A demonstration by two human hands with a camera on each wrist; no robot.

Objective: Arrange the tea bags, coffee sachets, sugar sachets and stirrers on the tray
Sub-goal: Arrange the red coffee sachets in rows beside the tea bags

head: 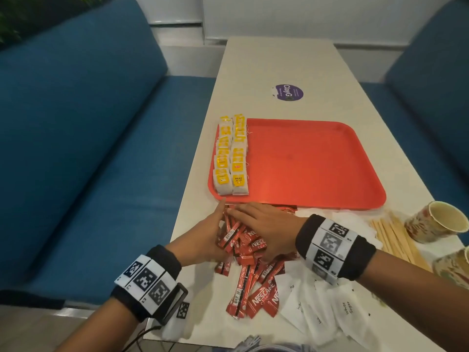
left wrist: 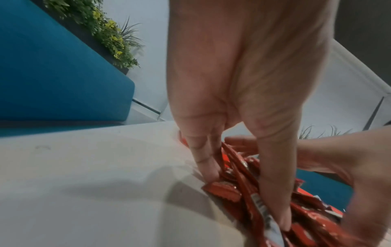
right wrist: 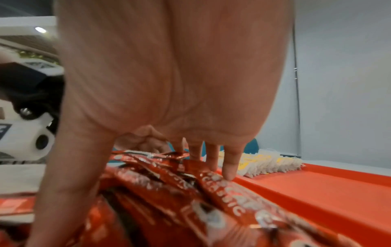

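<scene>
A red tray [head: 317, 161] lies on the white table [head: 279, 59]. Two rows of yellow tea bags [head: 231, 158] line its left side. A pile of red coffee sachets [head: 243, 245] sits on the table against the tray's near rim. My left hand [head: 210, 224] stands edge-on against the pile's left side, its straight fingers [left wrist: 207, 167] dug in beside the sachets. My right hand [head: 256, 222] lies flat on top of the pile, its fingertips [right wrist: 230, 170] touching a sachet next to the tray rim [right wrist: 317, 192]. White sugar sachets [head: 330, 308] and wooden stirrers [head: 396, 237] lie to the right.
Two paper cups [head: 436, 222] [head: 454, 268] lie by the table's right edge near the stirrers. A purple round sticker [head: 289, 92] marks the table beyond the tray. Blue benches [head: 88, 148] flank both sides. Most of the tray right of the tea bags is bare.
</scene>
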